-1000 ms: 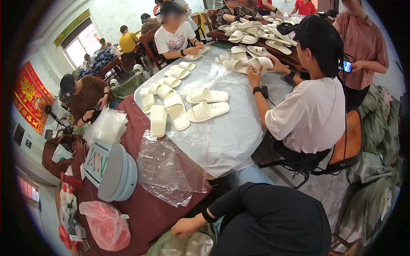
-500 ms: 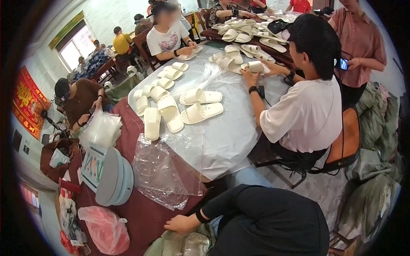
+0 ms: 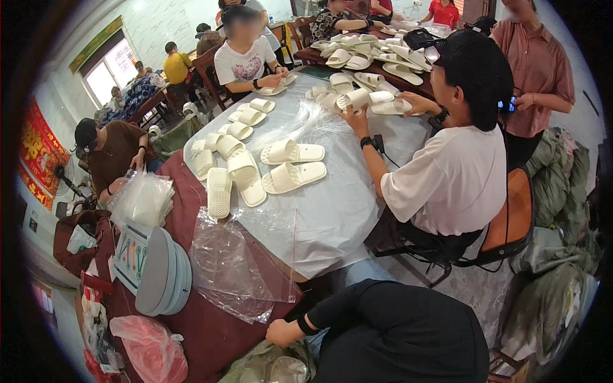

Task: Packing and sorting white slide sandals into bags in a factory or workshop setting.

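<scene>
My right hand (image 3: 285,332), with a black band at the wrist, reaches across to the left from a black sleeve. Its fingers look curled at the rim of a green sack (image 3: 255,362) beside the maroon-covered table. In the sack's mouth lies a pale thing (image 3: 288,369) that seems wrapped in clear plastic, partly cut off by the lower edge. My left hand is out of view. Clear plastic bags (image 3: 239,268) lie flat over the table corner above my hand. Cream slippers (image 3: 245,175) sit in several pairs on the white-covered table (image 3: 332,217).
A grey-blue device (image 3: 159,268) and a pink plastic bag (image 3: 150,348) rest on the maroon cloth (image 3: 211,335). At right, a co-worker in white holds a slipper (image 3: 354,100); another sits across. A slipper pile (image 3: 373,51) lies behind. Sacks (image 3: 543,306) line the right side.
My right hand has shifted slightly right relative to the table, its fingers now more curled. The co-worker at right has lifted and turned a slipper. The whole view has tilted a little.
</scene>
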